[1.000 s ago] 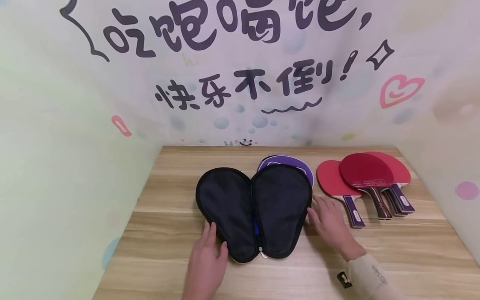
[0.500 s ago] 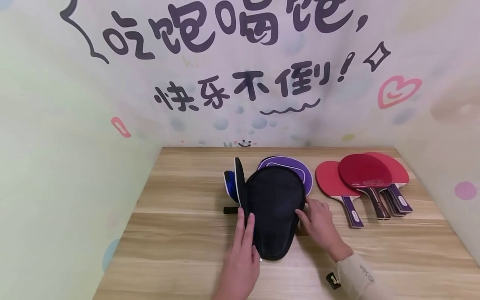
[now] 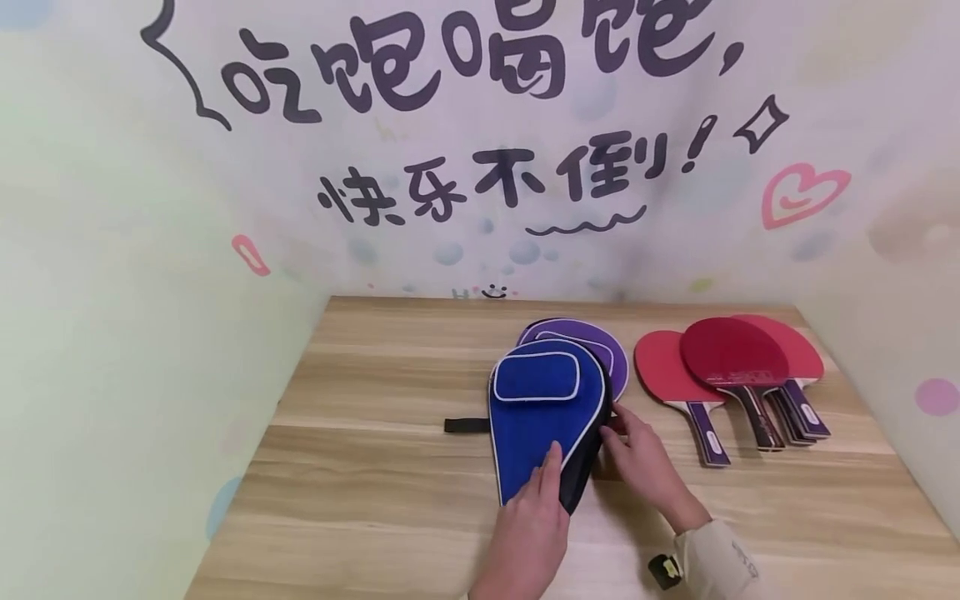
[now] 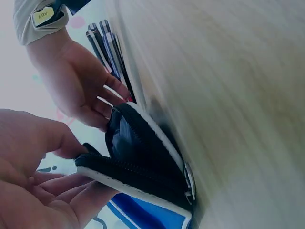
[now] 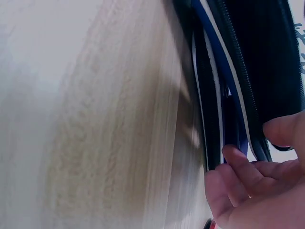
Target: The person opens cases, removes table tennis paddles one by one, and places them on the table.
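Observation:
A blue table tennis bat case (image 3: 531, 435) with white piping lies in the middle of the table, its pocket side up. Its zip is undone; the left wrist view shows the dark lining (image 4: 126, 140) between the parted halves. My left hand (image 3: 525, 533) holds the upper half near the narrow end, thumb and fingers on either side of its edge. My right hand (image 5: 267, 186) pinches the right edge of the lower half. Beneath, a purple case (image 3: 617, 354) sticks out at the back; most of it is hidden.
Several table tennis bats with red rubber lie overlapping at the right, among them a dark red one (image 3: 735, 354) on top. A black strap (image 3: 467, 426) reaches left from under the case. Printed white cloth walls (image 3: 420, 258) border the table at back and sides.
The blue case lay spread with its black lining up. My left hand has swung its left half up and over to the right onto the other half. The right hand has stayed at the right edge.

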### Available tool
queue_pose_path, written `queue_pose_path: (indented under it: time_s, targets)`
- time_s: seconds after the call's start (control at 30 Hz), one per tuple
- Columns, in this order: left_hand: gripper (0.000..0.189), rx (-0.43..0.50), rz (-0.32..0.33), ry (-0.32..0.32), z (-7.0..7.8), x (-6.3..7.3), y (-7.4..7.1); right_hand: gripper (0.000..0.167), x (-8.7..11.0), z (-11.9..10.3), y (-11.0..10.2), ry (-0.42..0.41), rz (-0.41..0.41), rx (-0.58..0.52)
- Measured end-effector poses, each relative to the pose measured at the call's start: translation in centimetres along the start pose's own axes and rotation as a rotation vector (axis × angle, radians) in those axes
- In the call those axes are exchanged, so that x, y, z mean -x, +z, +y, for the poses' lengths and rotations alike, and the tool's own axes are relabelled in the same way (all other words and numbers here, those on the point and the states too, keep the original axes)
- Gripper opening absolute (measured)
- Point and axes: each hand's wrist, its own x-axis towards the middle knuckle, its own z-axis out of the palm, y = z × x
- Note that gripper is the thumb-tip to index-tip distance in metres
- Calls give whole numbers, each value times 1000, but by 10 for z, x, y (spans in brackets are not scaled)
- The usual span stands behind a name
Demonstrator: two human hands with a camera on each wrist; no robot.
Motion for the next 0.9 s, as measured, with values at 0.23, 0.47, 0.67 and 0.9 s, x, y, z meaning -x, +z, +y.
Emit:
queue_pose_path:
  time_s: [0.23,0.47,0.67,0.9]
  targets:
    - [48,-134,-73,50,2,-1,4,56,6,-8,1,34,-11,-15]
    - [40,-189,-134,50,2,1,5,56,5,-10,3,-25,-19,35]
    - [37,-146,-63,63,-2,-3,-6,52,5,-12,-15,-140,75,192]
    - [38,-104,103,57,-19,-22,-29,55,9,-25,-37,-140,118,249]
